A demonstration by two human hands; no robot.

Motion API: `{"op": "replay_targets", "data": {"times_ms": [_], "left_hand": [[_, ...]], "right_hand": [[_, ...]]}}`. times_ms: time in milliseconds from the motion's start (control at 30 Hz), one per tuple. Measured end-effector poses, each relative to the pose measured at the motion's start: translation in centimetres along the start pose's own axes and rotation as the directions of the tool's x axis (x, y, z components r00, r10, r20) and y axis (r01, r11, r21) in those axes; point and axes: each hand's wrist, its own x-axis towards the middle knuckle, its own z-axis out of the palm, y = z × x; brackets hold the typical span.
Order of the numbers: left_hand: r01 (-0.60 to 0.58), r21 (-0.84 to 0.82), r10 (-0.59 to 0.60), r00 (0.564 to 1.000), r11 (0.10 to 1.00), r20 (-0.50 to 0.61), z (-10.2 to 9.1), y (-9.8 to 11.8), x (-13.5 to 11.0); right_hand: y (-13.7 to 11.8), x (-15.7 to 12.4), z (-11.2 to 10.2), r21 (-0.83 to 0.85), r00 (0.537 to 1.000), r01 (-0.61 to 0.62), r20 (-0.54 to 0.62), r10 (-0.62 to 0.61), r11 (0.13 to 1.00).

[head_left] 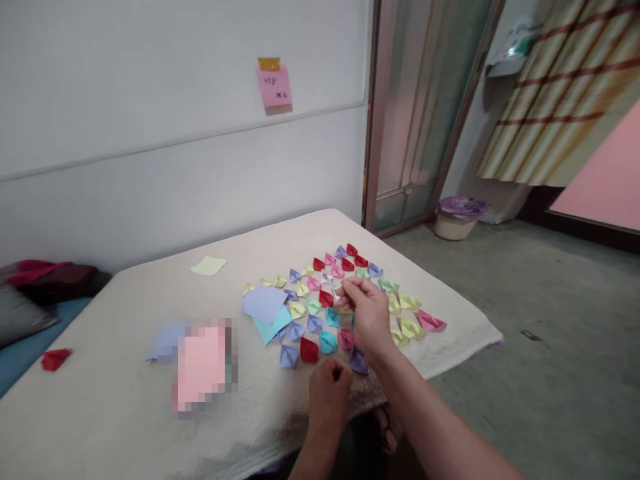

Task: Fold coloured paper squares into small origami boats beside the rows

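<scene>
In the head view, boat-shaped folded papers [326, 298] stand in close rows at the centre and right of centre, on a pale cloth [270, 407]. The right hand [367, 310] reaches in over them from the lower right, its thumb and fingertips drawn together; whether paper is pinched between them cannot be told. The left hand [330, 387], at bottom centre, is curled into a loose fist just below the nearest row, close to the cloth's near edge; its contents are hidden.

A pink boat [432, 321] at the right end of the rows lies near the cloth's right edge. Left of the rows, a lavender sheet [265, 303] overlaps a turquoise sheet [273, 325]. At left of centre, plain cloth separates these from a pixelated pink patch [203, 363], too blurred to identify. A pale yellow sheet [209, 266] lies near the far edge, below the white wall [165, 80]. A red folded paper [56, 359] sits well apart at the far left.
</scene>
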Motion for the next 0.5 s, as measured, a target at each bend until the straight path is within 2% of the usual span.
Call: {"op": "replay_targets", "data": {"times_ms": [100,200,367,500], "left_hand": [[-0.002,-0.069,-0.002,0.998,0.998,-0.061,-2.1,-0.1,0.5],[-0.003,-0.146,-0.019,0.988,0.989,-0.153,-5.4,0.0,1.3],[-0.037,-0.332,-0.077,0.943,0.943,-0.325,-11.0,-0.2,3.1],[-0.068,-0.497,-0.15,0.91,0.865,-0.386,-13.4,-0.9,3.6]], "right_hand": [[0.9,-1.4,1.1,-0.107,0.991,-0.037,0.128,0.051,0.994],[1.9,-2.1,1.7,-0.149,0.966,-0.132,0.201,0.161,0.98],[4.0,-2.7,2.3,-0.129,0.891,-0.344,0.266,0.367,0.93],[6.2,-2.8,3.2,-0.111,0.812,-0.493,0.297,0.502,0.863]]}}
